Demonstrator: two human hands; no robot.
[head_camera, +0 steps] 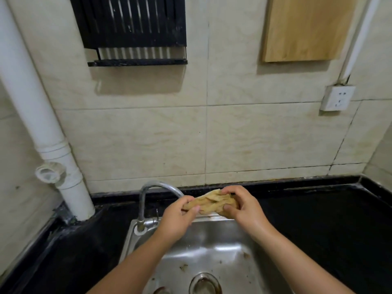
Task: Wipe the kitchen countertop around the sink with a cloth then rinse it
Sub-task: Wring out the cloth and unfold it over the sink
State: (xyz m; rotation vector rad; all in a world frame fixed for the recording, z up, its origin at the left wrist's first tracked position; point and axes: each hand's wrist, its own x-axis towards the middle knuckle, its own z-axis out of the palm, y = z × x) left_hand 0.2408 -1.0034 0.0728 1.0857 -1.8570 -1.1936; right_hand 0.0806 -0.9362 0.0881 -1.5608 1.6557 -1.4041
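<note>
Two hands are engaged on one cloth, which is held bunched and twisted above the back edge of the sink, just below the faucet spout. The left hand is seen with fingers curled round the cloth's left end; the right hand is seen gripping the right end, thumb pressed into the folds. Neither hand is free.

No running water can be made out at the spout, and whether the tap is on cannot be told. The cloth appears damp and wrung into a rope, which is judged consistent with the rinsing or wringing stage and not with wiping.

The dark surface around the sink is noted as glossy on the right, possibly wet, but it cannot be confirmed from this view that wiping has been completed. Brown residue is observed on the sink floor near the drain.

On balance, the task is judged to be in its late part: the wiping is probably done, the rinse is under way or near its end. Remaining items are taken to be a final wring and the setting down of the cloth.
</note>
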